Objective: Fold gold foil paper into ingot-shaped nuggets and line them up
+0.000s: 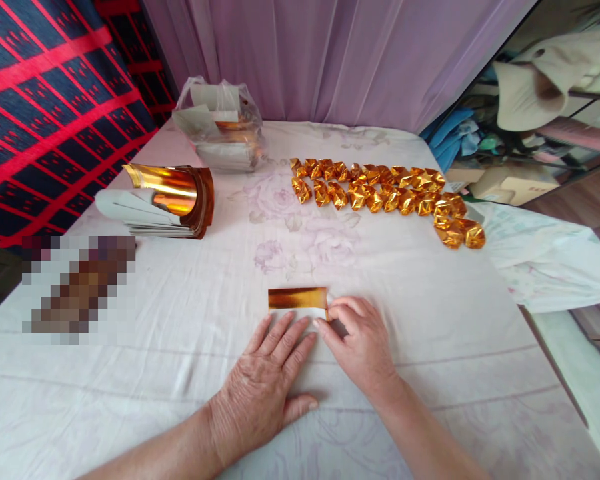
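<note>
Left hand (260, 377) flat on the tablecloth (180, 373), fingers spread, fingertips at the near long edge of a small foil sheet (297, 297); right hand (363, 343) turned inward, thumb and forefinger seemingly pinched on the sheet's near right corner; the two hands lie close beside each other but apart. The sheet rests just beyond the fingers, its long axis running left to right, across the line of reach; a gold band forms its far side, a white band its near side. Governing relation, as judged: both hands are equally near, the left along the near edge, the right at one end; the far edge is untouched. Well apart, farther off: a curled foil stack (173, 190) to the left; rows of gold foil pieces (360, 197) to the right.
</note>
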Demonstrator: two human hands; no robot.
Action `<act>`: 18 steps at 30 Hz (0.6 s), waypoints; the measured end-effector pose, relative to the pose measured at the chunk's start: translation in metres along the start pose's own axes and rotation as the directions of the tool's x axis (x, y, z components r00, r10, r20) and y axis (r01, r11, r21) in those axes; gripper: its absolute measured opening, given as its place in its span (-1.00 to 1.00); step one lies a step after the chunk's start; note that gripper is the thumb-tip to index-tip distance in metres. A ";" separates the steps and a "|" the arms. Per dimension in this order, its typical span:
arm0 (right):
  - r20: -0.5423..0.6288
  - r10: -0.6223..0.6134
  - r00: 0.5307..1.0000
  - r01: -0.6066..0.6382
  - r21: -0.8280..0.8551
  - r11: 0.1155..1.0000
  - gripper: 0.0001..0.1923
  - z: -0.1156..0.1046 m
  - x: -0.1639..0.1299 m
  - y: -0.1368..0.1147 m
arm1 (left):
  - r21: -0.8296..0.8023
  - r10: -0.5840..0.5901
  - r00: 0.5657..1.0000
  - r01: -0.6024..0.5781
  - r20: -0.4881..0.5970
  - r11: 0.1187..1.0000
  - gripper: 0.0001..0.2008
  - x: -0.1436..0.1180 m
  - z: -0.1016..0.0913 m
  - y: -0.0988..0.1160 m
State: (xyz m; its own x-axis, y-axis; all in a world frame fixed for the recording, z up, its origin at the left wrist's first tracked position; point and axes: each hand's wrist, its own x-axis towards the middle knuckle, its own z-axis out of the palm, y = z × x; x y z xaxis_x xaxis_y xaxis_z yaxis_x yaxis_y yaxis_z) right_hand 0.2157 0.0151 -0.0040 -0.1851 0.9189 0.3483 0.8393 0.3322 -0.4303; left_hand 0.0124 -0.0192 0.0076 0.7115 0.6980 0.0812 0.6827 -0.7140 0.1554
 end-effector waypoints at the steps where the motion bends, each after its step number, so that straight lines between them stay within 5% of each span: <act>1: -0.004 0.005 1.000 -0.005 0.001 1.000 -0.84 0.000 0.000 0.000 | -0.005 -0.002 1.000 0.002 0.003 1.000 -0.21 0.000 0.000 0.000; 18: -0.070 0.076 0.995 -0.076 0.009 0.997 -0.81 0.000 0.000 0.000 | -0.002 -0.012 1.000 0.012 -0.025 1.000 -0.19 -0.001 0.004 -0.001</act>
State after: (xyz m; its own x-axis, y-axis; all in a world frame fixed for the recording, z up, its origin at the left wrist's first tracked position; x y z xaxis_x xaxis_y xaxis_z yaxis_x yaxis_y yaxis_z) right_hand 0.2154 0.0147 -0.0040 -0.0843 0.9245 0.3718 0.8463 0.2634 -0.4630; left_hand 0.0117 -0.0198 0.0032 0.6987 0.7078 0.1038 0.6910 -0.7053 0.1582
